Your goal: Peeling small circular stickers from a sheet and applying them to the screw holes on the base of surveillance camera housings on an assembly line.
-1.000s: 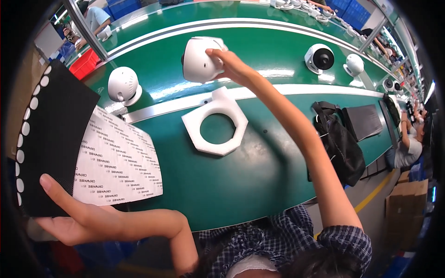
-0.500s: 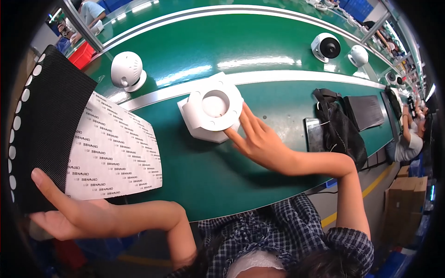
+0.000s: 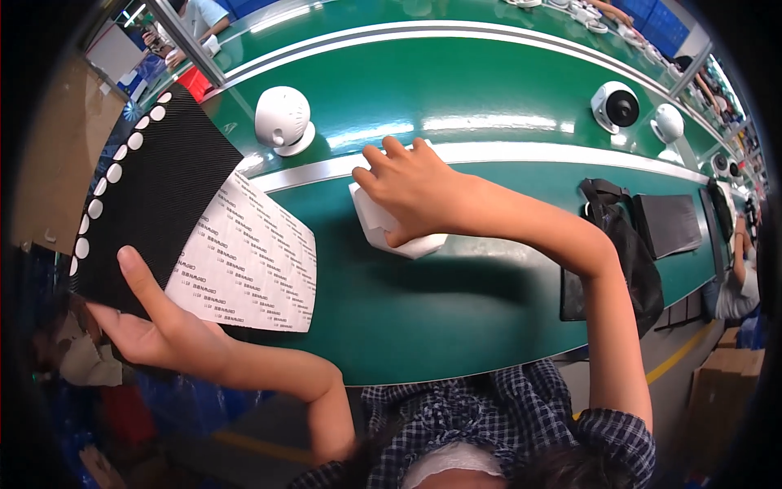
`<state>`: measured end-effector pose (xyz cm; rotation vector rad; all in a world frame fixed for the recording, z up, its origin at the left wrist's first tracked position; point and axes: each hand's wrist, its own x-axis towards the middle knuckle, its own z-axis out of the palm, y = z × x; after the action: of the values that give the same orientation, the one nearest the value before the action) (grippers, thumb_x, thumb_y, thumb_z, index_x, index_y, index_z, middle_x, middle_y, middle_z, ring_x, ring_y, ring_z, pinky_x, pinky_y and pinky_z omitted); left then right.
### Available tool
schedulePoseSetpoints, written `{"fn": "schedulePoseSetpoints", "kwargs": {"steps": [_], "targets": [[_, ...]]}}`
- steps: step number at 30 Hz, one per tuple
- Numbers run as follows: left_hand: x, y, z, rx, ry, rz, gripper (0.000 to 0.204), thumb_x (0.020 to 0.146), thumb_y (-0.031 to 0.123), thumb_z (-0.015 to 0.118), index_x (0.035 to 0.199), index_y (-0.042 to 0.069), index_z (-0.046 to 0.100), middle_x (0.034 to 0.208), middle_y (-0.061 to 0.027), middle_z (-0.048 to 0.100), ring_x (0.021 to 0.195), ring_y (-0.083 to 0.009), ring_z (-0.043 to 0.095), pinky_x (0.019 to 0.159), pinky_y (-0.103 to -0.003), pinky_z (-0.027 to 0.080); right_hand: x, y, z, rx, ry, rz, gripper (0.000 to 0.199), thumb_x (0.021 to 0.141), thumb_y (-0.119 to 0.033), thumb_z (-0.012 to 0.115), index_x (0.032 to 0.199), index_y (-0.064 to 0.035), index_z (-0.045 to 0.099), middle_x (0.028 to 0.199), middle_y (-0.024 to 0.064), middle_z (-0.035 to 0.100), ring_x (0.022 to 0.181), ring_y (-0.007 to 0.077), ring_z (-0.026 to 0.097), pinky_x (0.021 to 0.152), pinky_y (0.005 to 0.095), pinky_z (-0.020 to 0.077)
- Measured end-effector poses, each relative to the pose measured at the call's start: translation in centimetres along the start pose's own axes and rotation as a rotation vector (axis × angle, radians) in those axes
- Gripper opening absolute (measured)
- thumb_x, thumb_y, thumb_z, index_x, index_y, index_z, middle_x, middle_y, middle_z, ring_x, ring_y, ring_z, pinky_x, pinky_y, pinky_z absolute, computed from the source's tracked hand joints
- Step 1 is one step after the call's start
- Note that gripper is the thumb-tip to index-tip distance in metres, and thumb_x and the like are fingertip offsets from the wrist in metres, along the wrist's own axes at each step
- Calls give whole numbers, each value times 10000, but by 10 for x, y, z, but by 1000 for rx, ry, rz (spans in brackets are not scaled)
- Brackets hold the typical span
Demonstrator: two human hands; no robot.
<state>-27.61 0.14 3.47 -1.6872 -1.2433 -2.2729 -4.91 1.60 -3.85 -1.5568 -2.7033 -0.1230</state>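
Note:
My left hand (image 3: 167,330) grips the lower corner of a black ribbed sheet (image 3: 159,191), thumb on top and fingers underneath. White discs (image 3: 114,173) run along the sheet's outer edge. Its other part is a white printed backing paper (image 3: 252,261), tilted over the bench. My right hand (image 3: 411,183) is laid over a white angular holder (image 3: 369,213) standing on the green bench. Its fingers curl over the top and its thumb lies against the near side. The round recess in the holder's top is hidden beneath the hand.
Past a white rail (image 3: 521,152), a white round camera (image 3: 281,114) stands on the left. Another with a black front (image 3: 615,107) and a smaller white one (image 3: 669,122) stand on the right. A black bag (image 3: 627,277) and a dark flat pouch (image 3: 668,222) lie at right. A co-worker (image 3: 737,285) sits beyond.
My right hand has gone from the holder's right side to over its top, covering the recess. The whole view has shifted, so the bench things appear further right. My left hand stays at the sheet's corner.

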Motion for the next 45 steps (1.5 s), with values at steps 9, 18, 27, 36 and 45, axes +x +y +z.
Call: {"fn": "schedulePoseSetpoints", "kwargs": {"steps": [9,18,27,36,45], "targets": [[-10,4,24,-445,-185,-221,488,811,-30,536,1270,-111,394,1242,-219,491,1134,-251,496,998,-377,349,-3,50,-31,270,-194,-171,648,694,-445,702,1171,-41,531,1147,132,517,1090,285,480,920,385,393],[-45,45,63,-564,-153,-455,475,746,34,565,1187,-102,451,1093,-169,562,994,-225,550,927,-335,402,-40,47,-79,1280,728,-329,725,634,-162,806,1250,-24,450,1205,106,508,1125,195,497,907,326,457],[-25,26,63,-447,-620,-762,347,594,101,697,847,5,478,758,-58,550,684,-106,504,699,-223,420,-30,58,-65,1533,698,-20,244,692,8,754,886,8,606,830,4,622,684,-3,529,503,134,369],[-29,5,82,-430,-634,-523,393,678,82,754,1004,-9,555,898,-45,573,786,-98,541,763,-215,421,-14,68,-56,1550,698,61,144,757,-2,695,760,12,552,685,-12,578,620,-9,487,505,155,364],[-36,-3,83,-350,-428,-557,239,753,165,731,804,-2,567,723,11,533,650,-48,428,605,-185,313,-8,69,-47,1459,651,39,168,761,-91,711,786,11,580,670,23,556,604,28,494,516,192,377]]}}
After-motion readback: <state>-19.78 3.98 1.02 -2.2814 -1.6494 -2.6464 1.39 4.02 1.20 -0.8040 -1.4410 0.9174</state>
